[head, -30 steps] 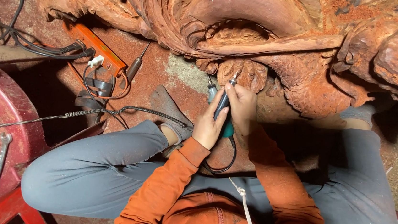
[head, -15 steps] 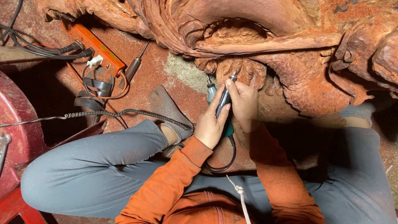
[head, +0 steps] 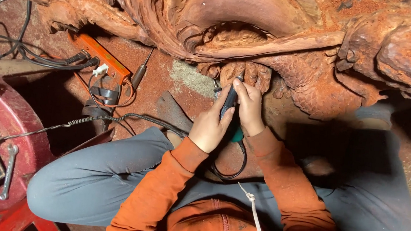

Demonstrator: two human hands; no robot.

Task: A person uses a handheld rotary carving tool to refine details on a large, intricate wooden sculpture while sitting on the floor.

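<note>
- A person sits cross-legged on the floor, seen from above, facing a large reddish wood carving [head: 272, 32] full of deep folds and scale patterns.
- Both hands are clamped around one slim, dark rotary carving tool [head: 228, 102], its tip against a scaled knob low on the carving.
- The left hand [head: 209, 128] wraps the tool's lower barrel; the right hand [head: 249, 109] pinches nearer the tip, forefinger along the top.
- The tool looks light, rigid and smooth-bodied; a grip close to the tip probably steadies it best, since its thin bit may be fragile.
- A black cable [head: 233, 167] loops down from the tool toward the lap.
- An orange power strip [head: 102, 58] lies to the left on the dusty floor.
</note>
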